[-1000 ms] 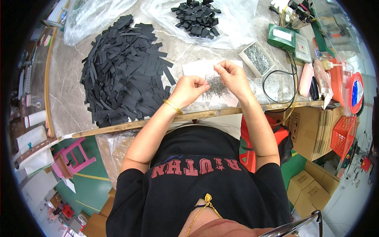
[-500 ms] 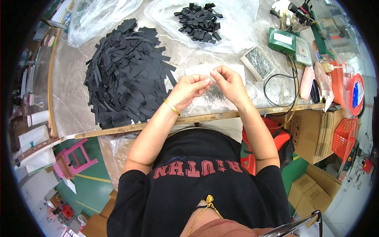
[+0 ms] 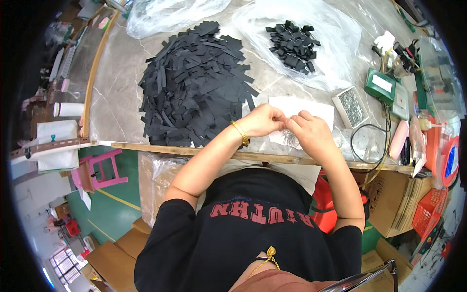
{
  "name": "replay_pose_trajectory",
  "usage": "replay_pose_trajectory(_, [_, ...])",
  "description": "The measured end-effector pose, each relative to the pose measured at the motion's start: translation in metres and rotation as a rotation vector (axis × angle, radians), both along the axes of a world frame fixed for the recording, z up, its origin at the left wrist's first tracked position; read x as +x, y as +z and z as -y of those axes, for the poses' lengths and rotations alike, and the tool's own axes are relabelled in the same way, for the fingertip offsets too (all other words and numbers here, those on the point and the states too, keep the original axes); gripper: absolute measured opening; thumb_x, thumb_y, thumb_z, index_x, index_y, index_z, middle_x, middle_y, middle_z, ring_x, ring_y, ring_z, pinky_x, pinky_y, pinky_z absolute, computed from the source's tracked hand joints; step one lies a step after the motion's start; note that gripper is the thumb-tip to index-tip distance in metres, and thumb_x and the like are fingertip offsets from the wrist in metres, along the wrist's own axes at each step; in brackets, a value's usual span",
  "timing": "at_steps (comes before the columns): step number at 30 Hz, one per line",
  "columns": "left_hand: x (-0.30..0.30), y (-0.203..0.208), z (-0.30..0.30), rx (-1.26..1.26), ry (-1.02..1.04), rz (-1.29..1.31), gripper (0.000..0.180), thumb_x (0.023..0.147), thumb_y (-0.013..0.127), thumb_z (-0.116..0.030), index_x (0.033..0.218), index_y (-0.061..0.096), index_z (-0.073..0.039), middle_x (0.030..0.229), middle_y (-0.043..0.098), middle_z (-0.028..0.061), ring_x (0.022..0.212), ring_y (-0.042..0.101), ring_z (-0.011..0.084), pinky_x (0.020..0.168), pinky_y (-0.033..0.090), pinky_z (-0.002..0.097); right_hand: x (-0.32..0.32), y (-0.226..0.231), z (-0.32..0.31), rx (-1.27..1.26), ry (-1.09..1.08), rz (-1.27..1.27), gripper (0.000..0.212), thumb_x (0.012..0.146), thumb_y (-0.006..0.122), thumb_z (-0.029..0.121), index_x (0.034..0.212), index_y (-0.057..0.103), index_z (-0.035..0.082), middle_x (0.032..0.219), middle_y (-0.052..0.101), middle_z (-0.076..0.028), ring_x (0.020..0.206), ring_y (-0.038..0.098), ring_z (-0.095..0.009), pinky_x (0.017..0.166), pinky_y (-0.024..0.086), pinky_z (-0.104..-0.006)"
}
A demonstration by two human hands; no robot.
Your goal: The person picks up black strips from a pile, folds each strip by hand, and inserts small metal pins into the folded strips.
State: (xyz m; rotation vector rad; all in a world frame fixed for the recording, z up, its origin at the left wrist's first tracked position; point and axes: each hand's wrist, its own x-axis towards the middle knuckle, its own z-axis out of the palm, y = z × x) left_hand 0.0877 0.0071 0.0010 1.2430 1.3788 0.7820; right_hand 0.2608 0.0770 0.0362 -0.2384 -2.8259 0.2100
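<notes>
- Small dark item, too tiny to identify, pinched between the fingertips of both hands, right above a white paper sheet [image 3: 311, 108] lying on the worktop [image 3: 121, 73].
- Left hand [image 3: 262, 120] curled shut, fingertips pressed together on that small item; gold bangle [image 3: 240, 133] around the wrist.
- Right hand [image 3: 310, 130] likewise curled, fingertips meeting those of the left hand, knuckles toward the camera; exact grip hidden by the fingers.
- Scatter of thin metal pins [image 3: 291, 138] on the white sheet, directly beneath and between the two hands.
- Big heap of black strips [image 3: 194, 85] just left of the left hand, nearly touching the wrist, spread across the grey marbled worktop.
- Smaller pile of black folded pieces [image 3: 293, 45] on a clear plastic bag [image 3: 335, 34], beyond the hands, well apart from them.
- Shallow square box of metal pins [image 3: 351, 106] just right of the white sheet, near the right hand.
- Green box [image 3: 381, 85] beyond the pin box, with a black cable [image 3: 369, 143] looping on the worktop near the front edge.
- Pink oblong object [image 3: 399, 138] and cluttered tools farther right, near the worktop's end.
- Wooden strip [image 3: 194, 151] along the front edge of the worktop, forearms crossing above it.
- Pink stool [image 3: 99, 170] on the green floor at the left, cardboard boxes [image 3: 399, 199] and a red crate [image 3: 428, 211] below the worktop at the right.
</notes>
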Motion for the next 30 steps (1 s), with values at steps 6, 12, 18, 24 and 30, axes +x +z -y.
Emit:
replay_pose_trajectory(6, [-0.070,0.007,-0.015,0.147,0.263,-0.540,0.012,0.073,0.063,-0.008,0.084,0.064,-0.001,0.076,0.063,0.0079,0.070,0.059,0.0161,0.067,0.046,0.0267,-0.005,-0.009,0.005,-0.178,-0.208,-0.183,0.016,0.063,0.058,0.003,0.078,0.061,0.009,0.072,0.057,-0.002,0.068,0.054,-0.019,0.055,0.047,-0.0303])
replay_pose_trajectory(12, [-0.117,-0.005,-0.056,0.542,-0.084,-0.907,0.014,0.068,0.061,-0.002,0.082,0.060,-0.004,0.079,0.059,0.0075,0.085,0.053,0.0267,0.076,0.043,0.0328,-0.023,-0.015,0.016,-0.357,-0.270,-0.329,0.013,0.065,0.061,0.000,0.076,0.062,0.008,0.072,0.058,-0.003,0.068,0.055,-0.022,0.057,0.046,-0.0327])
replay_pose_trajectory(18, [-0.122,-0.006,-0.063,0.347,-0.262,-0.926,0.012,0.067,0.061,-0.002,0.079,0.058,-0.004,0.081,0.058,0.0072,0.086,0.049,0.0259,0.078,0.041,0.0334,-0.036,-0.018,0.023,-0.497,-0.357,-0.384,0.011,0.067,0.062,0.000,0.076,0.060,0.006,0.072,0.057,-0.006,0.069,0.056,-0.024,0.060,0.045,-0.0333])
replay_pose_trajectory(24, [-0.102,0.011,-0.049,0.197,0.319,-0.497,0.007,0.076,0.061,-0.006,0.082,0.059,-0.005,0.085,0.060,0.0031,0.074,0.053,0.0144,0.068,0.044,0.0274,-0.048,-0.030,0.018,-0.424,-0.345,-0.498,0.011,0.066,0.061,-0.001,0.075,0.060,0.005,0.084,0.059,-0.006,0.075,0.057,-0.023,0.060,0.047,-0.0315])
replay_pose_trajectory(30, [-0.053,0.010,-0.011,-0.111,0.500,0.803,0.019,0.082,0.057,-0.007,0.101,0.056,-0.005,0.090,0.059,-0.0001,0.079,0.056,0.0080,0.069,0.043,0.0201,-0.057,-0.025,0.004,-0.114,-0.160,-0.566,0.016,0.060,0.060,0.000,0.074,0.060,0.005,0.097,0.059,-0.005,0.083,0.057,-0.021,0.058,0.049,-0.0301])
